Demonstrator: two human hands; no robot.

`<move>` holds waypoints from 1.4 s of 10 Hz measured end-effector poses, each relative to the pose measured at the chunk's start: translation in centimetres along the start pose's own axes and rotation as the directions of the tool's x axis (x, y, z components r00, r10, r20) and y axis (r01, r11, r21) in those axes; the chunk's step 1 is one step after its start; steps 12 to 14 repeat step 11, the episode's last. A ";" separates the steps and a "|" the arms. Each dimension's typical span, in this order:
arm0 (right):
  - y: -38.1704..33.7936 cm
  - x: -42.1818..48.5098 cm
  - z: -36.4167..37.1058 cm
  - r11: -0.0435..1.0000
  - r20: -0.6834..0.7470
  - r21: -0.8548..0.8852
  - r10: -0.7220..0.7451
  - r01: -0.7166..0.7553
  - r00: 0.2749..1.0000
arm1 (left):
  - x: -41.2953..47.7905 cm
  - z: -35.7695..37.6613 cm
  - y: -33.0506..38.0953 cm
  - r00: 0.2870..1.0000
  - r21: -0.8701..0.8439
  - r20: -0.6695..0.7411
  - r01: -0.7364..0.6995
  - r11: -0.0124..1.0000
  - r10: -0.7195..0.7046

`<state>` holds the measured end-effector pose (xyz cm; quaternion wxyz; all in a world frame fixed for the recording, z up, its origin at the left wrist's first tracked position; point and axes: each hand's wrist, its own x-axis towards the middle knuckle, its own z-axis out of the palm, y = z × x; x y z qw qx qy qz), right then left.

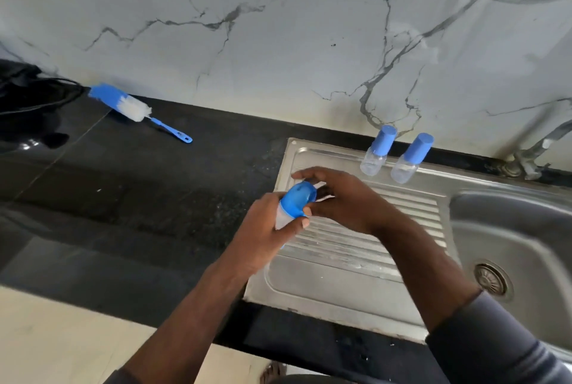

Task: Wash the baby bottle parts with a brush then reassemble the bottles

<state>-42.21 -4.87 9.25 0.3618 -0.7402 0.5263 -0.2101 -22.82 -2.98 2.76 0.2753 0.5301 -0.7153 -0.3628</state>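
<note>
while the left hand (269, 229) curls round the clear body of the bottle (283, 218) at frame centre, above the drainboard (340, 275), the right hand (343, 201) bends its fingers over the blue cap (298, 198). the plastic looks light, stiff and likely slick, so grip the body low and twist at the cap. two capped bottles (377, 150) stand at one o'clock; the brush (136, 108) lies at ten o'clock.
</note>
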 end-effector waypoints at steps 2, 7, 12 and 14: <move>-3.0 3.5 8.2 0.983 -0.132 0.181 0.028 -0.003 0.991 | -2.5 -5.8 -4.4 0.965 0.233 -0.227 0.182 0.955 -0.128; -9.4 9.8 19.9 0.997 0.130 0.026 -0.075 0.072 0.989 | -7.2 -12.7 -16.1 0.727 -0.038 -0.532 0.492 0.870 -0.434; -7.7 8.7 19.7 0.994 0.170 -0.027 -0.101 0.107 0.980 | -11.6 -10.7 -15.5 0.515 -0.109 -0.669 0.646 0.755 -0.537; -7.7 8.7 19.7 0.994 0.170 -0.027 -0.101 0.107 0.980 | -11.6 -10.7 -15.5 0.515 -0.109 -0.669 0.646 0.755 -0.537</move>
